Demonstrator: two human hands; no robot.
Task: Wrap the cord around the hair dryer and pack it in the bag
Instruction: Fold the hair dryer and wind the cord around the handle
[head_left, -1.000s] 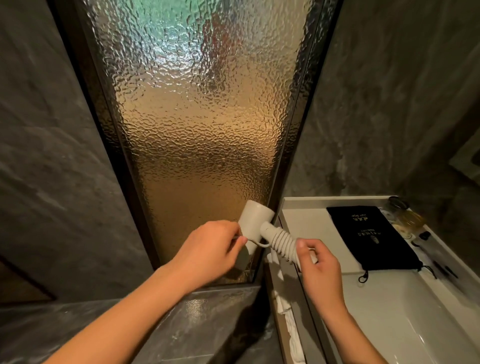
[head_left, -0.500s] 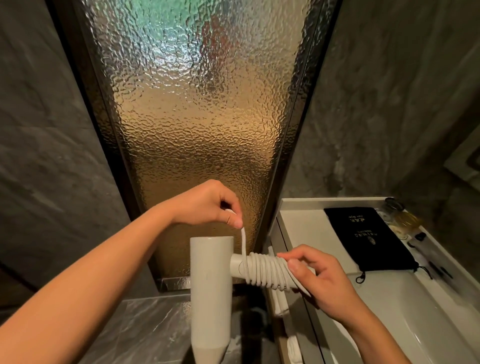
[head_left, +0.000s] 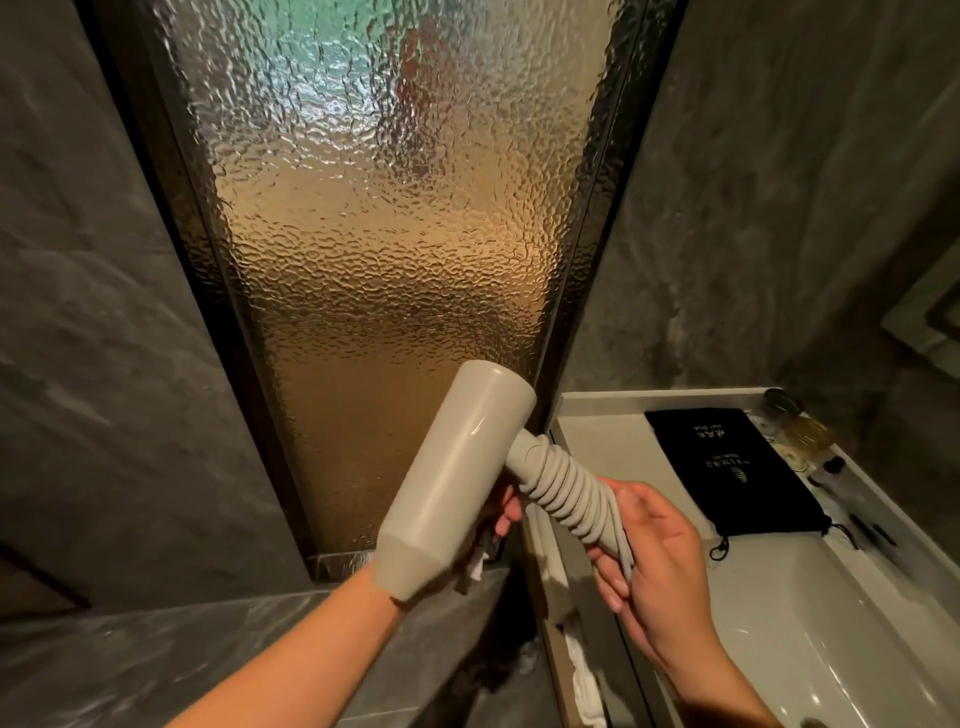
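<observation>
Status: wrapping stage close to complete; packing not started.

I hold the beige plastic hair dryer (head_left: 457, 478) in the air in front of the textured amber glass panel (head_left: 395, 234), barrel tilted, nozzle end toward me. The matching beige cord (head_left: 563, 491) lies in tight, even coils along the handle, from the hinge down to my right hand (head_left: 657, 566).

Grip state: my right hand is closed around the lower end of the coiled handle, fingers pinning the last turns. My left hand (head_left: 506, 512) is mostly hidden behind the barrel; only fingertips show at its underside, apparently supporting it. Whether it is fully clamped, I cannot tell.

The plug end is not clearly visible, so I judge it may need tucking in.

Remaining: the black drawstring fabric bag (head_left: 727, 467) lies flat and unopened on the white counter (head_left: 597, 441) beside the white basin (head_left: 779, 623), well apart from the dryer. It must be opened, loaded, and drawn shut.
</observation>
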